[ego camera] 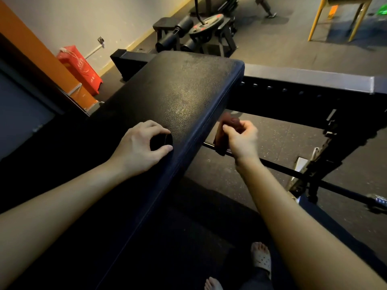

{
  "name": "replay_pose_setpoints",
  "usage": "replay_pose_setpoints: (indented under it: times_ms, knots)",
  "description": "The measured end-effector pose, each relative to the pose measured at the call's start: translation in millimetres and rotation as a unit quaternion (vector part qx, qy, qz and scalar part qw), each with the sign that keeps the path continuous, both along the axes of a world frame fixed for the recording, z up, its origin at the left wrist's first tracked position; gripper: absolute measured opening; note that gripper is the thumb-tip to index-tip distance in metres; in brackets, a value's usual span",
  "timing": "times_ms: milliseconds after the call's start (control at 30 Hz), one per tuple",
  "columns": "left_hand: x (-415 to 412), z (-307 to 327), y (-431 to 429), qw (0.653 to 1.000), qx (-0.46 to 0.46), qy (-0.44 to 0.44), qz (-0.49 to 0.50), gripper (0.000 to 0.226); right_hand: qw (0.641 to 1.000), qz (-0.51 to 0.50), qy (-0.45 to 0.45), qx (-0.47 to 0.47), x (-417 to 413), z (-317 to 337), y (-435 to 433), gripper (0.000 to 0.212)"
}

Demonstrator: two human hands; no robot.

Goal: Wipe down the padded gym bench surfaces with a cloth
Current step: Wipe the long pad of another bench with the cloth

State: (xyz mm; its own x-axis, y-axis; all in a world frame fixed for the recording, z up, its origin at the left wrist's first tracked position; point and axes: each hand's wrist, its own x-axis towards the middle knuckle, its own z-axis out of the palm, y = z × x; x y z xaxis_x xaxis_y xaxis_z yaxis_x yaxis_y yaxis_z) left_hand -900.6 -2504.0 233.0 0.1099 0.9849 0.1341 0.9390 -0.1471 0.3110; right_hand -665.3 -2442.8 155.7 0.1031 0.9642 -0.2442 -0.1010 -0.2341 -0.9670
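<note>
Just beside bench (184,91), right hand (244,141) grips cloth (219,137).

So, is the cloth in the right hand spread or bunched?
Bunched: the right hand grips the brownish cloth as a wad beside the bench pad.

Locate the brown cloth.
Head view, right of centre: the brown cloth is gripped in the right hand, beside the bench pad's right edge.
</note>
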Motion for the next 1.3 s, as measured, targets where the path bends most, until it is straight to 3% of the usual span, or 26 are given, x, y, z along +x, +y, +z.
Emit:
replay_pose_setpoints:
  times_ms: [100,233,367,433,533,633,800,933,1033,1100,1167,1200,1300]
  knots:
    - [-1.2,-5.7,-4.3,1.000,-0.008,-0.010,0.003,0.050,0.999,0.012,-0.011,0.030,-30.0,9.1,-16.3,0.019]
    - [-5.7,-8.2,-2.5,1.000,-0.013,-0.026,0.001,0.051,0.986,0.161,0.016,0.044,-16.0,17.1,-50.5,0.019]
    - [-8.4,-10.7,-1.7,0.999,-0.017,-0.032,-0.003,0.049,1.000,0.008,0.018,0.005,-3.2,12.7,-23.0,0.015]
    - [-8.0,-11.8,-2.2,0.999,-0.016,-0.035,-0.001,0.054,1.000,0.002,-0.016,0.016,-18.7,12.8,-25.9,0.015]
    - [-7.0,-13.2,-3.2,0.999,-0.017,-0.041,0.000,0.057,0.992,0.108,-0.046,0.051,-31.9,20.0,-55.4,0.015]
    - [-7.9,-15.9,-4.3,0.999,-0.007,-0.047,0.002,0.050,0.971,0.239,-0.031,0.001,-17.0,27.9,-62.0,0.013]
    - [-5.6,-16.2,-5.8,0.999,-0.009,-0.050,0.003,0.052,0.996,0.006,0.058,-0.068,-4.7,17.4,-11.5,0.013]
    - [-4.8,-15.4,-5.6,0.998,-0.005,-0.055,0.008,0.047,0.999,-0.043,-0.009,-0.014,-20.3,22.8,23.7,0.018]
    - [-4.8,-16.9,-6.0,0.998,-0.005,-0.058,0.009,0.048,0.999,0.039,0.029,-0.002,-17.1,25.6,2.7,0.015]
    - [-6.5,-18.4,-6.9,0.998,-0.004,-0.065,0.010,0.049,0.979,0.186,0.077,-0.029,-5.2,18.7,-18.3,0.017]
    - [-8.6,-19.2,-5.9,0.998,-0.001,-0.065,0.007,0.047,0.953,0.290,0.059,-0.071,8.9,9.3,-31.3,0.023]
    - [-9.1,-19.0,-5.0,0.998,-0.001,-0.065,0.006,0.044,0.956,0.276,0.053,-0.088,11.9,4.3,-33.2,0.023]
    - [-10.3,-18.9,-4.0,0.998,-0.001,-0.067,0.001,0.046,0.986,0.087,0.038,-0.139,-0.7,-2.9,-41.5,0.013]
